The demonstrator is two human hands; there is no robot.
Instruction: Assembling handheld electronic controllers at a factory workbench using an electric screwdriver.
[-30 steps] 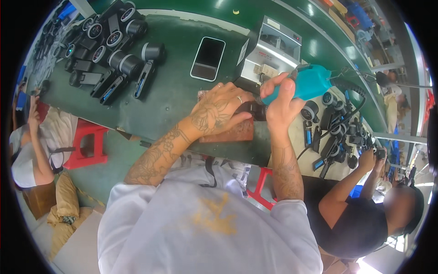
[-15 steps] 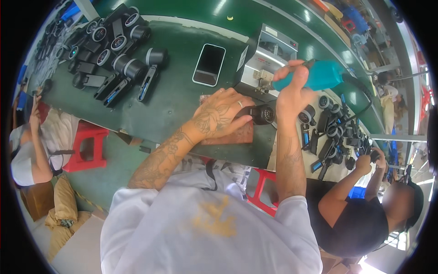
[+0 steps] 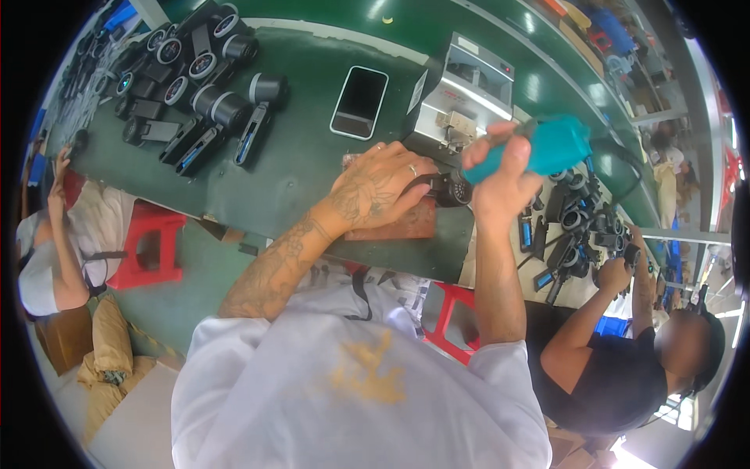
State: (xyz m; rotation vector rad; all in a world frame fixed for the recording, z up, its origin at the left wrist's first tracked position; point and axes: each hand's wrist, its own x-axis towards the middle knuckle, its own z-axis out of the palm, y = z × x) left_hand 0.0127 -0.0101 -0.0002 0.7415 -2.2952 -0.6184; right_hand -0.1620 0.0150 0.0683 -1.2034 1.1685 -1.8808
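The left hand (image 3: 381, 186) pinches a black round-headed device (image 3: 453, 190) at its three o'clock; the right hand (image 3: 504, 184) curls its fingers around a teal power screwdriver (image 3: 561, 145) at the device's two o'clock.

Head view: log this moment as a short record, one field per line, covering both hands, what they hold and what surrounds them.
left hand: holds a black device with a round grilled head over a flat reddish-brown block
right hand: grips a teal handheld tool
tool contact: cannot tell
beyond hands: white-edged phone with dark screen; grey metal box-shaped machine
bench left: heap of black round-headed devices
bench right: similar black devices on a pale surface
nearby: person in black top
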